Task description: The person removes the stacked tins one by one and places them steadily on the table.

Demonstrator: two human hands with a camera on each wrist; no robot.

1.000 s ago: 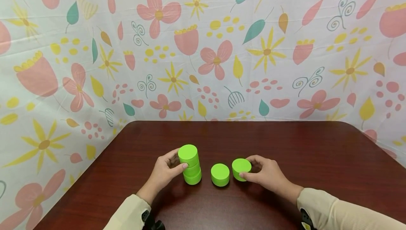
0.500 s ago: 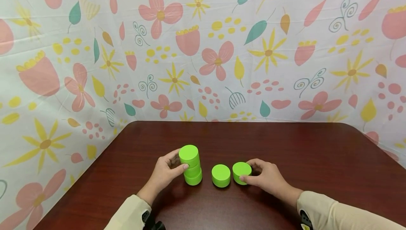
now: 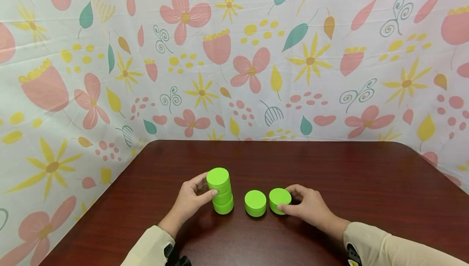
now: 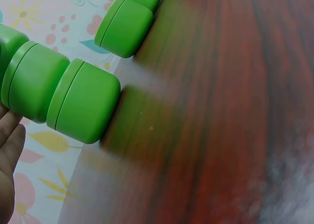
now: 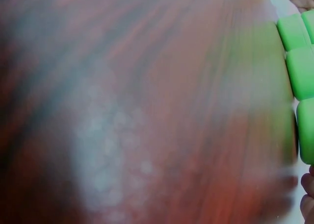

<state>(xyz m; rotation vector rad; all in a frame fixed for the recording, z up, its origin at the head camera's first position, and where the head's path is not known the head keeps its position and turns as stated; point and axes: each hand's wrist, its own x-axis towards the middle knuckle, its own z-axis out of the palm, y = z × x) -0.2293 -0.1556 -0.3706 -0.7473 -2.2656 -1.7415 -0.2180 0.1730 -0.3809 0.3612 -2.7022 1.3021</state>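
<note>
Several small round green lidded jars are on the table. Three form a stack [image 3: 223, 206], its upper jars set slightly off the lowest one. My left hand [image 3: 192, 194] grips the stack from the left, thumb across the front near the join below the top jar. A lid seam shows on the lowest jar [image 4: 88, 104] in the left wrist view. To the stack's right, a single jar [image 3: 255, 204] stands apart from both hands. My right hand [image 3: 311, 205] holds another jar [image 3: 279, 195] from its right side, thumb in front, fingers behind. In the right wrist view this jar [image 5: 307, 131] is at the table surface.
The dark red-brown wooden table [image 3: 329, 164] is glossy and reflects the jars. Behind it and along the left hangs a white cloth [image 3: 216, 107] with printed flowers and leaves. Dark wrist devices sit at both cream sleeves [image 3: 377, 237].
My right hand has lowered its jar slightly to the table, level with the single jar beside it. The left hand and stack have stayed put.
</note>
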